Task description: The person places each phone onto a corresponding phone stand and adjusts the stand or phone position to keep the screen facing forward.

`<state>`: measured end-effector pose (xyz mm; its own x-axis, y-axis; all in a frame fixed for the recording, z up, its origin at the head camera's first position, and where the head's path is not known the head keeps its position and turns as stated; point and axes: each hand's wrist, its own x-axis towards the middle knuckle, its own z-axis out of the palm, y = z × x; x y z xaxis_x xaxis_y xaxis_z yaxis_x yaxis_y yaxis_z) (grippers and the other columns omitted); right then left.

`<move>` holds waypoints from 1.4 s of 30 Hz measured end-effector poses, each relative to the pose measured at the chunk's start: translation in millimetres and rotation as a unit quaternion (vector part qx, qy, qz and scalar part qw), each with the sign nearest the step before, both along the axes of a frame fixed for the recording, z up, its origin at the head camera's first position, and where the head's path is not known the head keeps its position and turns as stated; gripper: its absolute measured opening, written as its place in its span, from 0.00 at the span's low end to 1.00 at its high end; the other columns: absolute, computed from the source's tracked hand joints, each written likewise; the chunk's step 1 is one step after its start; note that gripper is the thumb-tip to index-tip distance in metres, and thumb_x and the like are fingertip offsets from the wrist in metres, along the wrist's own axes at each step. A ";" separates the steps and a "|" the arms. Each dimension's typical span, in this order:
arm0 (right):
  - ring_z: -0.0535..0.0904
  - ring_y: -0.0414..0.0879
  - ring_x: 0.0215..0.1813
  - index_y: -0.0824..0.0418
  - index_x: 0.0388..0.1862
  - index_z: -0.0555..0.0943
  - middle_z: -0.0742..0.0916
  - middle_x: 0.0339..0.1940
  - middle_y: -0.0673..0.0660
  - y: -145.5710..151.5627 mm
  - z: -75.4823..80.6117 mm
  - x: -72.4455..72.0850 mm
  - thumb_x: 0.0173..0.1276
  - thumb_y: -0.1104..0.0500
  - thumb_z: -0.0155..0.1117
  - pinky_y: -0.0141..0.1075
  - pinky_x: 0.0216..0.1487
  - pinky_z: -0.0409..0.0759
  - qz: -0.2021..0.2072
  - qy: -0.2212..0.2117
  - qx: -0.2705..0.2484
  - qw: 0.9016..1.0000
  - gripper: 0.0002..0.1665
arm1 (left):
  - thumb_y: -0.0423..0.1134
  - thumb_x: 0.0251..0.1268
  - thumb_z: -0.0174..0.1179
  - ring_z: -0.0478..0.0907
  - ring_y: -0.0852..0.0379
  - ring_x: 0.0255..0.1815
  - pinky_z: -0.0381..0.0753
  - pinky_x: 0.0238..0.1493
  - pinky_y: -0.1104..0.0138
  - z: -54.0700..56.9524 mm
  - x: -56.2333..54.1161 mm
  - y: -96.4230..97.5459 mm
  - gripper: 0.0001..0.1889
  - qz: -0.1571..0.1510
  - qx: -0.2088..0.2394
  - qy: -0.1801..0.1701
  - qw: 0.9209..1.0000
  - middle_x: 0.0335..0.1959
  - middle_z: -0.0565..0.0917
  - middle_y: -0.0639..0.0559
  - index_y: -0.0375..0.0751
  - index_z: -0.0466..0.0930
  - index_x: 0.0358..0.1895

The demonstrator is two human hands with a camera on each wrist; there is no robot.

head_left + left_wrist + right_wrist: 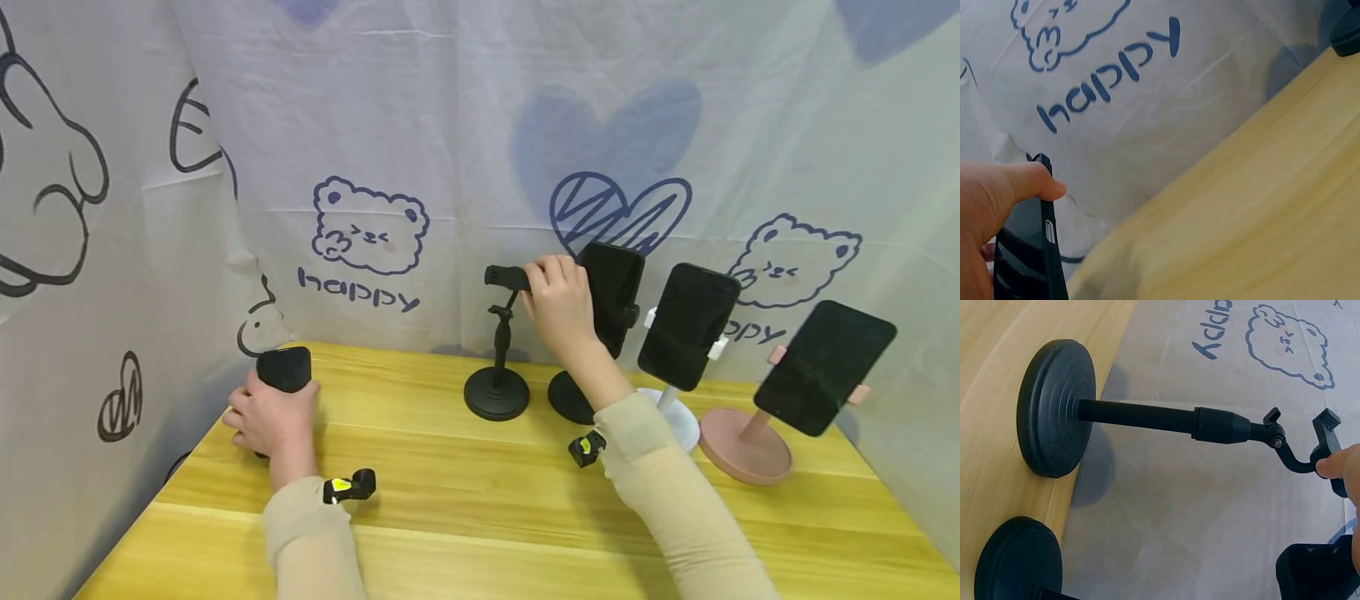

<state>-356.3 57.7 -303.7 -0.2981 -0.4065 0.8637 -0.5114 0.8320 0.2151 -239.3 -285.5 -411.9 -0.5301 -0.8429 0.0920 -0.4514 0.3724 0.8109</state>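
Observation:
At the table's left side my left hand (pixel 272 417) grips a black smartphone (pixel 285 369), thumb and fingers on its two edges; in the left wrist view the thumb lies over the edge of the phone (pixel 1029 244). My right hand (pixel 561 304) reaches to the middle and holds the clamp (pixel 507 277) at the top of a black phone stand (pixel 497 393). In the right wrist view a fingertip presses on that clamp (pixel 1327 440), which has no phone in it. The stand's round base (pixel 1060 409) rests on the table, its pole upright.
Right of this stand, another black stand holds a phone (pixel 611 292). Beyond it are a white stand with a phone (pixel 688 325) and a pink stand with a phone (pixel 825 367). A printed curtain (pixel 480 125) hangs behind the wooden table (pixel 450 500).

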 end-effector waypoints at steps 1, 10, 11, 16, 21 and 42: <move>0.75 0.57 0.49 0.65 0.44 0.82 0.82 0.44 0.61 0.0 -0.1 0.0 0.60 0.60 0.72 0.47 0.46 0.74 -0.001 -0.002 0.001 1.000 0.15 | 0.55 0.52 0.65 0.52 0.32 0.69 0.56 0.59 0.34 2.2 -0.4 1.4 0.47 -0.002 -0.002 0.004 1.000 0.70 0.60 0.33 0.45 0.55 0.75; 0.75 0.57 0.49 0.65 0.46 0.82 0.82 0.45 0.61 0.9 0.2 0.4 0.62 0.59 0.69 0.48 0.47 0.73 -0.004 -0.011 0.005 1.000 0.15 | 0.54 0.50 0.64 0.55 0.33 0.67 0.59 0.56 0.33 19.2 -2.8 17.1 0.46 -0.015 -0.028 0.035 0.999 0.68 0.61 0.34 0.44 0.57 0.74; 0.75 0.57 0.49 0.65 0.46 0.82 0.82 0.45 0.61 1.0 0.2 0.3 0.62 0.60 0.69 0.48 0.47 0.73 -0.003 -0.011 0.006 1.000 0.15 | 0.54 0.50 0.64 0.55 0.33 0.67 0.60 0.56 0.33 20.7 -2.8 18.4 0.46 -0.016 -0.031 0.038 0.999 0.69 0.61 0.35 0.44 0.57 0.74; 0.75 0.57 0.49 0.66 0.45 0.82 0.82 0.45 0.62 1.0 0.2 -0.2 0.62 0.60 0.69 0.48 0.47 0.74 -0.001 -0.008 0.005 1.000 0.15 | 0.55 0.49 0.65 0.57 0.35 0.66 0.63 0.55 0.34 29.3 -4.2 26.5 0.47 -0.028 -0.045 0.052 0.997 0.68 0.61 0.35 0.46 0.55 0.74; 0.75 0.57 0.49 0.66 0.45 0.82 0.82 0.44 0.62 1.2 0.0 -1.0 0.61 0.61 0.70 0.48 0.46 0.73 0.004 -0.004 0.000 1.000 0.14 | 0.55 0.46 0.67 0.58 0.36 0.66 0.65 0.54 0.35 39.3 -6.0 38.5 0.48 -0.039 -0.054 0.074 0.995 0.68 0.62 0.36 0.46 0.56 0.73; 0.74 0.57 0.49 0.65 0.46 0.82 0.82 0.44 0.61 1.0 -0.9 -0.3 0.60 0.62 0.71 0.47 0.46 0.73 0.003 0.005 0.003 1.000 0.15 | 0.52 0.46 0.70 0.60 0.40 0.63 0.69 0.56 0.43 65.9 -12.3 82.4 0.44 -0.101 -0.003 0.193 0.976 0.66 0.64 0.40 0.46 0.61 0.68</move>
